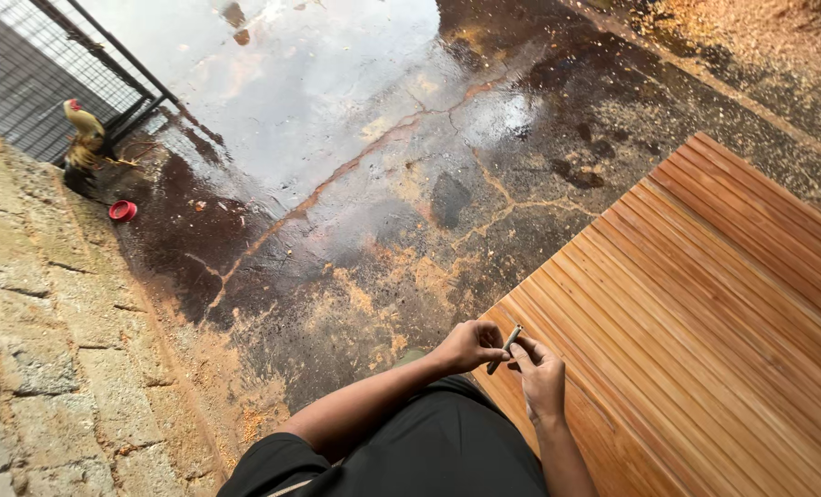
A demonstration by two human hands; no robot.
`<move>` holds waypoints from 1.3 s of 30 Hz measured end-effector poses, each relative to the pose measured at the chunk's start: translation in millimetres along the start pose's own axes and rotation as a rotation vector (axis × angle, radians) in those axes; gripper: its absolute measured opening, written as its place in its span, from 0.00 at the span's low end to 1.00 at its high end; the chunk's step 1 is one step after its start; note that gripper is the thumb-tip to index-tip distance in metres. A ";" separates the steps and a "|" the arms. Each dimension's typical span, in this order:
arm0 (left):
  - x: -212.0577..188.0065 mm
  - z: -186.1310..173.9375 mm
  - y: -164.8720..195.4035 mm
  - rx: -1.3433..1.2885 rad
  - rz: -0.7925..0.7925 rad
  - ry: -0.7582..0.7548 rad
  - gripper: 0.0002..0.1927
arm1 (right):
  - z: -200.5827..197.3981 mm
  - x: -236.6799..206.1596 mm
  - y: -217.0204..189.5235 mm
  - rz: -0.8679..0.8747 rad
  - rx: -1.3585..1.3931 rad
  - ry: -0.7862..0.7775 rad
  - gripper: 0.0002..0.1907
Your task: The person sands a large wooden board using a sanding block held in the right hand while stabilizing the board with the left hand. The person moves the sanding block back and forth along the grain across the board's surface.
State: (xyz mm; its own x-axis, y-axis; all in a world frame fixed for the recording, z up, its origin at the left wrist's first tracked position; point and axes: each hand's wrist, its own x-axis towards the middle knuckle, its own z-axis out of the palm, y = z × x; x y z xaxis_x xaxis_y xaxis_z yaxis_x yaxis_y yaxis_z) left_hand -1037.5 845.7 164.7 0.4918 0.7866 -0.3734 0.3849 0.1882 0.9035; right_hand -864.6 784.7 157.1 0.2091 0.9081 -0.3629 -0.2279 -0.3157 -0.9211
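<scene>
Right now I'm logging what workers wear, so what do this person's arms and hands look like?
Both forearms are bare, with no gloves, watch or rings that I can make out. The left hand and right hand are uncovered. A black short sleeve shows at the left upper arm, above dark clothing over the lap.

Ribbed panel, right of frame: warm orange-brown, fine parallel grooves. Wet floor, centre: dark brown, rusty cracks, pale sheen. Block wall, left: grey-tan. Rooster, upper left: yellow, red comb. Small bowl: red. Stick between hands: grey.
</scene>
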 end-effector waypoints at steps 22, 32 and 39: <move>80.7 0.2 -47.8 -0.870 -0.078 -0.338 0.12 | -34.1 61.1 45.6 -0.094 0.146 0.084 0.09; 177.9 -13.6 -49.7 -0.662 -0.088 -0.614 0.16 | -56.8 97.3 48.2 -0.081 0.145 0.359 0.11; 203.1 -6.9 -51.2 -0.795 -0.157 -0.830 0.20 | -13.3 126.8 2.8 -0.028 0.054 0.551 0.14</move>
State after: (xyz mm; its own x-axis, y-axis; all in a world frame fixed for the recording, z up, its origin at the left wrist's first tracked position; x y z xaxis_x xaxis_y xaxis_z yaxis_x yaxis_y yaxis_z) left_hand -962.7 999.8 44.1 0.9567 0.1495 -0.2496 0.0325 0.7976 0.6023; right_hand -826.0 895.3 106.6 0.6791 0.6328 -0.3720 -0.2607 -0.2658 -0.9281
